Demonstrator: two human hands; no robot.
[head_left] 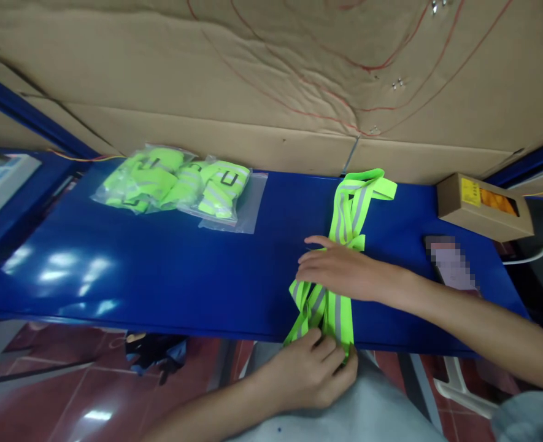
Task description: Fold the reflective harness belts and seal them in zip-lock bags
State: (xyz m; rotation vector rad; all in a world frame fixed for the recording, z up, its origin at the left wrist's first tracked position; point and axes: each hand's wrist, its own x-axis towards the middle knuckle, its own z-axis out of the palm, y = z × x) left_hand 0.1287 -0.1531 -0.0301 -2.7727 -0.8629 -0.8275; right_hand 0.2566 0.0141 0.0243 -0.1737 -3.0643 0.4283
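A neon yellow-green strap with grey reflective stripes (340, 212) lies in loose folds across the right half of the blue table, its near end hanging at the front edge. My left hand (317, 371) is at that near end, its fingers curled round the strap at the table edge. Farther up, my right hand (338, 270) rests on the middle of the strap, palm down, with its fingers stretched out to the left.
Clear bags of folded neon straps (161, 181) lie at the back left of the blue table (183, 270). At the right are a cardboard box (483, 209) and a phone (453, 264). A cardboard-covered wall (253, 80) stands behind.
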